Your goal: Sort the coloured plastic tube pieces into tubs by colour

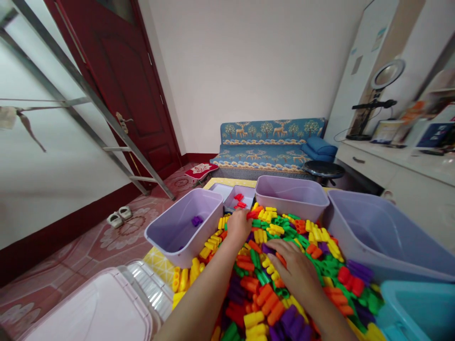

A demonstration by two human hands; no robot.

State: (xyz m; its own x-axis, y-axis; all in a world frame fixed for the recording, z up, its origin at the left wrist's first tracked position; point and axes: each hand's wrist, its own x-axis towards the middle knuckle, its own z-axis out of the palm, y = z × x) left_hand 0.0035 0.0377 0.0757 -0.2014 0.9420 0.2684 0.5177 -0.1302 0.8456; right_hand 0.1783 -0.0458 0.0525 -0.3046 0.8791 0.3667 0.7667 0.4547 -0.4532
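Observation:
A big heap of plastic building blocks [269, 296] in red, orange, yellow, green and purple covers the middle of the table. My left hand [239, 226] is closed at the far side of the heap, with a red building block [253, 214] sticking out from its fingers. Just beyond it, a small lilac tray [230, 204] holds several red blocks. Lower and to the right, my right hand [296, 265] reaches into the heap, its thumb and fingers closed around a purple building block [267, 249]. An orange block [280, 258] shows between thumb and fingers.
A lilac bin [167, 240] with a few purple blocks stands left. Two more lilac bins [292, 204] [369, 258] line the back and right. A turquoise bin [398, 303] is front right, pale lids [95, 308] front left. A ladder [92, 97] leans beyond.

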